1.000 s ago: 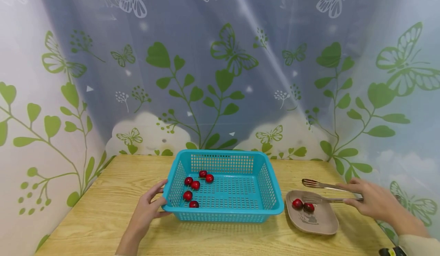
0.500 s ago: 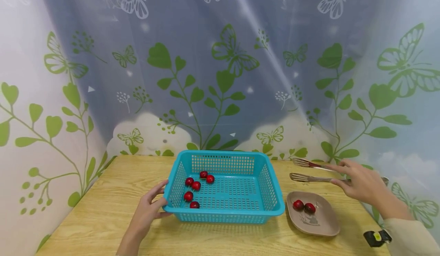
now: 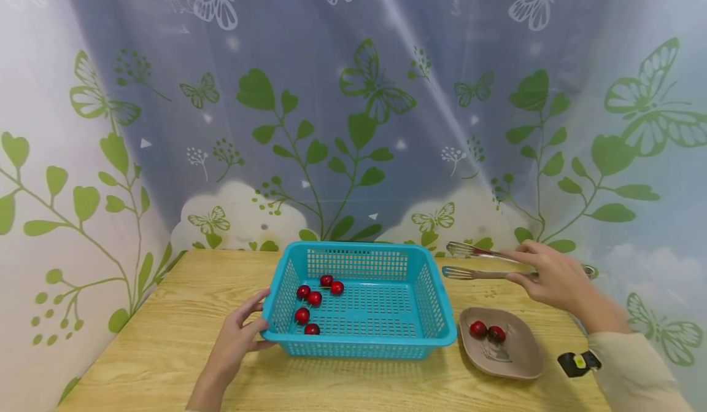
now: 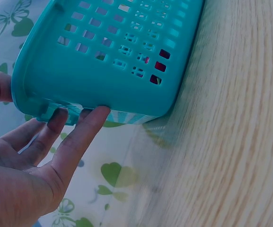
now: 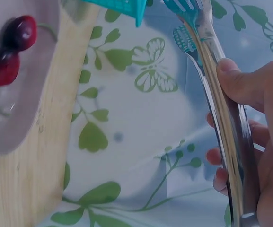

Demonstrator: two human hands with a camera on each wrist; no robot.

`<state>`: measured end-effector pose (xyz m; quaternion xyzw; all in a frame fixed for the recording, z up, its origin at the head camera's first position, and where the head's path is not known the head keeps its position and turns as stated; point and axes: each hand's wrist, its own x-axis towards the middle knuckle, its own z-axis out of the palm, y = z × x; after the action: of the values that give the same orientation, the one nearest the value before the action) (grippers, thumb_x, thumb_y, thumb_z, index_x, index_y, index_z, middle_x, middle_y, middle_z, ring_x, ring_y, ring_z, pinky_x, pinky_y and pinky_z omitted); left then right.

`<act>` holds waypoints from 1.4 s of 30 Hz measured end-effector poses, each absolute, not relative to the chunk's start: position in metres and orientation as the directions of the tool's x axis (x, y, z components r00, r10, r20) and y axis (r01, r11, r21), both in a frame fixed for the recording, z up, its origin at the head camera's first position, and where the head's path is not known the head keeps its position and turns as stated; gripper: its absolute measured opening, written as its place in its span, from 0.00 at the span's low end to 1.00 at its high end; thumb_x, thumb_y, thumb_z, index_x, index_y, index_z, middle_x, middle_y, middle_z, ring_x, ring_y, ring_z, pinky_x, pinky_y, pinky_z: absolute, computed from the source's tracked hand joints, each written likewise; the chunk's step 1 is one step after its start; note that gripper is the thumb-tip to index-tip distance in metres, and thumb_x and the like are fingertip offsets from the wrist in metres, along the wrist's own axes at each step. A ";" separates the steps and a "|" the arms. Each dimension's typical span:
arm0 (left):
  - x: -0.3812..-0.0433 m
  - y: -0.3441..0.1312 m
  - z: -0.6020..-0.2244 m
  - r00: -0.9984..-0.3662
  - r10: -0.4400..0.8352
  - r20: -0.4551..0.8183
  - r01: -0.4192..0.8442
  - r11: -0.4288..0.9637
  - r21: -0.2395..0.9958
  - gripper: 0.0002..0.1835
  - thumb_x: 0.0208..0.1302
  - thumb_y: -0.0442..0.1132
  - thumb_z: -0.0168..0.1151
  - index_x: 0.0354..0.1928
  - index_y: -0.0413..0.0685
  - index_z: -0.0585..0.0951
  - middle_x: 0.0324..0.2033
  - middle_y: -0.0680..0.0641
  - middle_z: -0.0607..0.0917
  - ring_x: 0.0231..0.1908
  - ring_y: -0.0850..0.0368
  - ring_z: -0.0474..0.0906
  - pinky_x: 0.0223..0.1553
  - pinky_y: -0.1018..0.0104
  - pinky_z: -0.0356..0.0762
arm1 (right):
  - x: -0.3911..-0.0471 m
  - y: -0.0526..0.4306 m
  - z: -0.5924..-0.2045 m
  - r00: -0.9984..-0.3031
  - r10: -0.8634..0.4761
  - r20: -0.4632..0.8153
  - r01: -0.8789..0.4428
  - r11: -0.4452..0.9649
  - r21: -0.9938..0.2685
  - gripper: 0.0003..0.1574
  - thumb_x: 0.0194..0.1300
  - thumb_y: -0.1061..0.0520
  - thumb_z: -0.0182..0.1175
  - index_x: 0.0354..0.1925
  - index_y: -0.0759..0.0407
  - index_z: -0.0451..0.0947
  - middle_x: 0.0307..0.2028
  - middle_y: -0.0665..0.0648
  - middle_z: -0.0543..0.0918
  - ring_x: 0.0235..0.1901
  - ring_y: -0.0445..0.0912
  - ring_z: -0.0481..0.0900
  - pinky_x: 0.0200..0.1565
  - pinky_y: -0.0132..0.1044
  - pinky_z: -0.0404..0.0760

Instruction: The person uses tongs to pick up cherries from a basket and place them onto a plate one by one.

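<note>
A blue plastic basket (image 3: 359, 339) stands mid-table with several red cherries (image 3: 313, 299) at its left side. My left hand (image 3: 234, 338) grips its left rim; in the left wrist view, the fingers (image 4: 82, 139) lie against the end wall (image 4: 98, 85). Metal tongs (image 3: 486, 274) are in my right hand (image 3: 558, 280), held above the table between basket and back wall. Their slotted ends are spread apart with nothing between them. Two dark red cherries (image 3: 487, 332) lie on a brownish-pink plate (image 3: 521, 353), and the right wrist view shows stems on these cherries (image 5: 4, 67).
A wooden table (image 3: 166, 332) carries the basket and plate, which sit close together. A patterned cloth (image 3: 353, 154) with leaves and butterflies hangs behind and beside the table. A dark band with a yellow mark (image 3: 579, 363) shows at the right sleeve.
My right hand has lifted the tongs off the plate and moved them up and left, toward the basket's far right corner. Both cherries stay on the plate. My left hand holds still.
</note>
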<state>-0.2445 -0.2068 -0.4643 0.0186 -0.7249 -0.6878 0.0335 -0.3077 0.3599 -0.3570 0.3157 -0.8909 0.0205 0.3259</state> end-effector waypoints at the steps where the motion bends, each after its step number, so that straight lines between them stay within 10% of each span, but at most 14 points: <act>1: -0.245 -0.207 -0.464 -0.997 -0.074 0.023 0.019 0.054 0.998 0.35 0.66 0.28 0.53 0.76 0.49 0.68 0.65 0.33 0.69 0.55 0.41 0.83 0.45 0.49 0.93 | -0.309 0.357 -0.356 -0.587 -0.552 0.592 -0.578 0.798 0.170 0.31 0.52 0.55 0.77 0.57 0.49 0.86 0.39 0.51 0.83 0.24 0.31 0.64 0.17 0.23 0.55; 42: -0.245 -0.206 -0.464 -0.997 -0.079 0.017 0.013 0.051 0.999 0.35 0.65 0.27 0.53 0.76 0.50 0.68 0.65 0.33 0.71 0.55 0.41 0.83 0.44 0.50 0.93 | -0.341 0.254 -0.336 -0.733 -0.618 0.283 -0.652 0.757 -0.035 0.26 0.68 0.47 0.68 0.63 0.47 0.83 0.41 0.51 0.82 0.27 0.35 0.67 0.23 0.28 0.63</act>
<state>-0.2447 -0.2062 -0.4636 0.0226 -0.7242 -0.6884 0.0335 -0.3410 0.2543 -0.3360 0.3420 -0.9286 0.0662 0.1280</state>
